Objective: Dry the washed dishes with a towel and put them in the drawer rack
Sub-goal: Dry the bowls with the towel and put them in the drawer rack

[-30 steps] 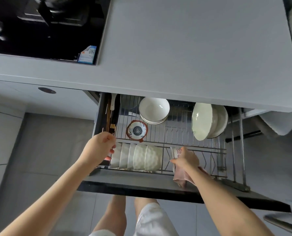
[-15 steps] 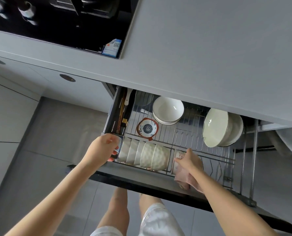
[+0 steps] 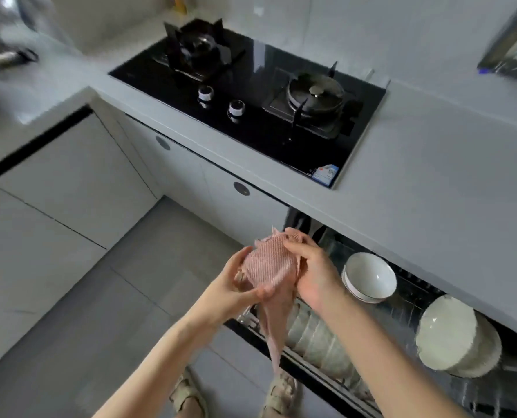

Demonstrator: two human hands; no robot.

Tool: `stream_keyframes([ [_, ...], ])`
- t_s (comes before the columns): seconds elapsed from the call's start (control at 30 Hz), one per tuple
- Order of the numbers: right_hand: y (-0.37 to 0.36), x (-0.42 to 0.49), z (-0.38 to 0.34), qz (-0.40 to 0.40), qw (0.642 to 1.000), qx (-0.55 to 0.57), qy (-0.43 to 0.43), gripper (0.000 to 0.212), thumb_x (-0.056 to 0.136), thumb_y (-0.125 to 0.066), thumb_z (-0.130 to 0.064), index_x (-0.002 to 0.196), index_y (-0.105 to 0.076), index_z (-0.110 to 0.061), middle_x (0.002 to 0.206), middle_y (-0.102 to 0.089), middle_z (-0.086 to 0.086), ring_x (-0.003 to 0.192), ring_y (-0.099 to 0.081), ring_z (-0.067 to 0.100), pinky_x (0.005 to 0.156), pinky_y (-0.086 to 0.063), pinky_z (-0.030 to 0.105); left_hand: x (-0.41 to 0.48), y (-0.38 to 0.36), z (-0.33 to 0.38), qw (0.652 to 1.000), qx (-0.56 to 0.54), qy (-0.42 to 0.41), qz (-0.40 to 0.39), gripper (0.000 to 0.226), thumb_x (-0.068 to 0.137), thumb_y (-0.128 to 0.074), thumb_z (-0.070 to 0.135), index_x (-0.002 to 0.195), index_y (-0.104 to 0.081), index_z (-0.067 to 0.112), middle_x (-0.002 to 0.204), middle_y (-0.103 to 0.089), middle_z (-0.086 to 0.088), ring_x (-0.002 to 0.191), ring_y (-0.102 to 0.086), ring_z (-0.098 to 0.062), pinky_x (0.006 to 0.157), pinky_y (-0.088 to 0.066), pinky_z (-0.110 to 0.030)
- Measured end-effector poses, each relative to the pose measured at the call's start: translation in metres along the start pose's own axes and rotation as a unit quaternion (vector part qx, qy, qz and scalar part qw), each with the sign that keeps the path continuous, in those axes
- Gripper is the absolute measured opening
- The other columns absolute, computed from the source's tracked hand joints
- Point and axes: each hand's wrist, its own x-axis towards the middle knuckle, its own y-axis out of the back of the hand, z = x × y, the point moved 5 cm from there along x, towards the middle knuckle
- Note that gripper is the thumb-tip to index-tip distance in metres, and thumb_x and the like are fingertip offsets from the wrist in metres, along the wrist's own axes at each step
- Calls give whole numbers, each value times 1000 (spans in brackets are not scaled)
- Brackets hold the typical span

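Both hands grip the towel (image 3: 269, 267): left hand (image 3: 236, 289) beneath, right hand (image 3: 310, 267) pinching its far edge. Soft, limp cloth; best held bunched.

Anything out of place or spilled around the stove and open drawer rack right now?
Nothing stands out. Both the left hand and right hand hold the pink ribbed towel above the open wire drawer rack; the white bowls sit orderly, no spill visible.
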Motion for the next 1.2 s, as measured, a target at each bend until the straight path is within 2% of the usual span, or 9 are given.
stream_keyframes([
  [0.1, -86, 11, 25, -130, 990, -49, -15, 51, 66, -43, 20, 112, -52, -2, 115, -63, 28, 109, -61, 38, 92, -49, 44, -27, 78, 4, 985, 16, -43, 168, 50, 69, -83, 19, 114, -62, 22, 100, -71, 6, 91, -67, -9, 77, -54, -24],
  [0.2, -170, 22, 58, -160, 957, -241, 16, 80, 71, -46, 28, 138, -38, -14, 131, -56, 14, 121, -55, 26, 97, -47, 35, -63, 174, 6, 962, 58, -75, 257, 29, 68, -82, 16, 91, -69, 29, 87, -74, 4, 85, -68, -14, 78, -54, -34],
  [0.4, -354, 32, 112, -250, 840, -458, 149, 51, 78, -73, -2, 122, -54, -21, 109, -64, -10, 98, -61, 0, 82, -45, 7, -136, 355, 1, 944, -31, -95, 315, 19, 76, -78, 21, 94, -71, 20, 90, -75, 2, 85, -68, -10, 81, -52, -26],
  [0.53, -460, 37, 149, -328, 802, -475, 153, 17, 81, -74, -20, 97, -69, -19, 87, -74, -6, 79, -67, 3, 69, -52, 17, -175, 451, -5, 926, -132, -94, 341, 24, 81, -74, 27, 100, -71, 13, 99, -74, -6, 95, -68, -18, 89, -52, -34],
  [0.63, -526, 51, 177, -348, 789, -488, 135, 29, 74, -79, -37, 91, -71, -16, 88, -73, 4, 83, -68, 13, 73, -55, 29, -194, 512, -6, 905, -165, -104, 377, 22, 83, -69, 25, 100, -71, 12, 100, -74, -6, 95, -67, -18, 88, -50, -33],
  [0.73, -591, 71, 199, -353, 763, -505, 198, 56, 54, -78, -63, 91, -72, -22, 108, -63, -9, 108, -59, 12, 95, -47, 33, -201, 568, -10, 890, -168, -108, 409, 17, 87, -66, 26, 100, -71, 17, 100, -74, 2, 100, -65, -14, 91, -46, -34],
  [0.83, -653, 94, 221, -401, 780, -452, 164, 55, 58, -86, -47, 95, -68, -11, 120, -55, -13, 105, -60, 5, 89, -50, 24, -199, 622, -15, 872, -199, -102, 436, 21, 86, -67, 32, 102, -69, 20, 101, -73, 4, 101, -64, -13, 93, -45, -36],
  [0.97, -735, 131, 253, -462, 763, -433, 131, 29, 68, -79, -18, 84, -55, -13, 75, -67, -8, 71, -63, 6, 63, -51, 20, -188, 701, -23, 833, -240, -85, 492, 35, 88, -61, 37, 109, -63, 10, 102, -70, -7, 94, -65, -20, 84, -49, -33],
  [1.2, -849, 216, 274, -434, 721, -497, 210, 43, 80, -71, -4, 116, -51, -18, 102, -66, 2, 87, -65, 4, 79, -55, 24, -187, 836, -76, 680, -300, 88, 663, 28, 95, -50, 33, 108, -48, 8, 85, -53, -9, 66, -54, -19, 57, -53, -29],
])
